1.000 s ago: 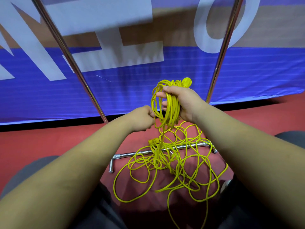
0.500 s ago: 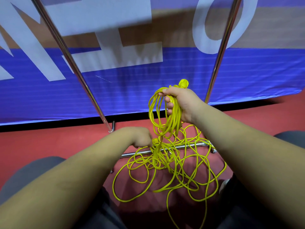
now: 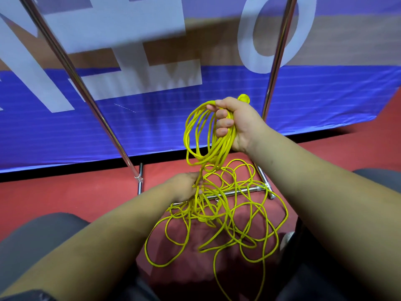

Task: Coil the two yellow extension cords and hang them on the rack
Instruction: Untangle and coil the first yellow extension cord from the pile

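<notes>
My right hand (image 3: 235, 121) is raised and grips a bundle of yellow cord loops (image 3: 196, 135), with a yellow plug end (image 3: 244, 98) poking out above the fist. From the loops one strand drops to my left hand (image 3: 186, 187), which pinches it low down, just above the floor. The remaining yellow extension cord (image 3: 234, 218) lies tangled on the red floor, spread over the rack's base bar (image 3: 243, 190). I cannot tell the two cords apart in the tangle. The rack's chrome uprights stand at the left (image 3: 71, 68) and the right (image 3: 280, 46).
A blue, white and tan banner (image 3: 325, 98) hangs right behind the rack. The red floor (image 3: 65, 196) stretches out to both sides. My knees in dark trousers (image 3: 34, 237) frame the cord pile at the bottom left and right.
My left hand has dropped from beside my right hand down to the cord pile, sliding along the strand. My right hand has held the loops at about the same height.
</notes>
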Motion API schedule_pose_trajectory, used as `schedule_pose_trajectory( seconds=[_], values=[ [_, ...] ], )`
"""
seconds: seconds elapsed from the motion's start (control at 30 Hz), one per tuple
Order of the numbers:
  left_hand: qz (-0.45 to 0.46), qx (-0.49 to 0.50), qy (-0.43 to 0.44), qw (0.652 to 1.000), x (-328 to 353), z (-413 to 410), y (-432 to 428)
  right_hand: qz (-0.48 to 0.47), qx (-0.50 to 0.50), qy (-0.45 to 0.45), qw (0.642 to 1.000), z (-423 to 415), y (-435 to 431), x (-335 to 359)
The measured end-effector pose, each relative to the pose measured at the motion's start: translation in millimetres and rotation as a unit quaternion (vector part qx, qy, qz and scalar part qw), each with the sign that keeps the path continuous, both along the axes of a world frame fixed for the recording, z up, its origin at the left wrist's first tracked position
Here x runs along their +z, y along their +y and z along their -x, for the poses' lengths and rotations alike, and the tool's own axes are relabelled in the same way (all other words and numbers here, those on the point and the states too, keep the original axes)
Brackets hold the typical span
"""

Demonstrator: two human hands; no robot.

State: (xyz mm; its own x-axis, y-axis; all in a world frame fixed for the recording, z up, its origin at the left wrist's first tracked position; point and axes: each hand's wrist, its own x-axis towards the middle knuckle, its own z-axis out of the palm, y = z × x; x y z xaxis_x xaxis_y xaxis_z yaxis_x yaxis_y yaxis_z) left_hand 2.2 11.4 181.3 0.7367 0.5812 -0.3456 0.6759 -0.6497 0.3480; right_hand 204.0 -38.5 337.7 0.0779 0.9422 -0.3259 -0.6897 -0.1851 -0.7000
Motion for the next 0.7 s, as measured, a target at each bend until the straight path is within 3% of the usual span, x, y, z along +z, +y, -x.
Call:
schedule_pose_trajectory(
  seconds=[0.1, 0.23, 0.37, 0.53, 0.7],
  values=[
    [-0.058, 0.017, 0.043, 0.997, 1, 4, 6, 0.005, -0.009, 0.005, 1.000, -3, -2, 0],
    [-0.064, 0.050, 0.052, 0.995, 7, 9, 17, 0.007, -0.028, 0.021, 0.999, -7, -4, 3],
    [-0.059, 0.118, -0.041, 0.990, 30, 9, 31, -0.003, -0.049, 0.025, 0.998, -16, -4, 14],
    [-0.044, 0.180, -0.169, 0.968, 78, 6, 34, -0.002, -0.076, -0.045, 0.996, -18, -3, 10],
    [0.094, 0.284, -0.366, 0.881, 144, -6, 14, 0.008, -0.127, -0.021, 0.992, -23, -2, -1]
  ],
)
